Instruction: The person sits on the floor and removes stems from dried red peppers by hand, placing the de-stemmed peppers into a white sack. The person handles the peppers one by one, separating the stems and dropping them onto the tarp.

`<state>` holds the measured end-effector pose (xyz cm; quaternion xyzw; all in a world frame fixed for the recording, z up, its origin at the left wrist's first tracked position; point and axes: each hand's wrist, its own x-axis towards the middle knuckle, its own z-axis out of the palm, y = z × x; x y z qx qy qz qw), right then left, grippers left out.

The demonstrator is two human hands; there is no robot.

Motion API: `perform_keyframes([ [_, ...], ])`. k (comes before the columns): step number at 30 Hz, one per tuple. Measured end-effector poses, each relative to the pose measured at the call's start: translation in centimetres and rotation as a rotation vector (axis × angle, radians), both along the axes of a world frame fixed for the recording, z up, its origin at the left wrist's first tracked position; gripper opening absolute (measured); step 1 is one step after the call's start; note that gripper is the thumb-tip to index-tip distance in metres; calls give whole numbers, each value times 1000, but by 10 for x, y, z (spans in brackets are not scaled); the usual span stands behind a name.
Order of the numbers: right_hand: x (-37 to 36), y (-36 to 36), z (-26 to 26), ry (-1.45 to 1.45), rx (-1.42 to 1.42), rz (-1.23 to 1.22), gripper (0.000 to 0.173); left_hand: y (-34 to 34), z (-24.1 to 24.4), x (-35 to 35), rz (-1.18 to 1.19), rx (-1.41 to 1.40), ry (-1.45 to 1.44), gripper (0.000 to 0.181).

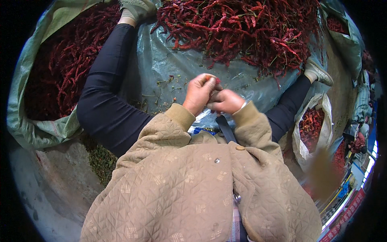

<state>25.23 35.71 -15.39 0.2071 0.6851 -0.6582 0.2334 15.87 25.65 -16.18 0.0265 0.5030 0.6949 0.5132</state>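
Note:
My left hand pinches a piece of dried red chili between thumb and fingers. Against it, my right hand has its fingers curled in; they are blurred, and what they hold is hidden. Both hands are over a clear plastic sheet spread between my legs. Beyond them, a large heap of dried red chilies covers the far part of the sheet. Loose chili stems and small bits lie on the plastic to the left of my hands.
At left, a big woven sack is full of dried chilies. A white sack of red chili pieces stands beyond my right leg. Stem litter covers the floor beside my left thigh. More sacks and a person are farther right.

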Motion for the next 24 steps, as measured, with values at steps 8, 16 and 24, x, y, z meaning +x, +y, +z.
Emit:
perform_keyframes([
  [8,-47,88,-109,10,1239,-474,43,3,-12,-23,79,-87,-25,12],
  [16,21,43,-60,-88,291,-703,19,-2,-14,-23,106,-103,-150,12],
  [24,19,27,-10,143,-184,-873,13,5,-13,-11,-60,-68,26,26],
])
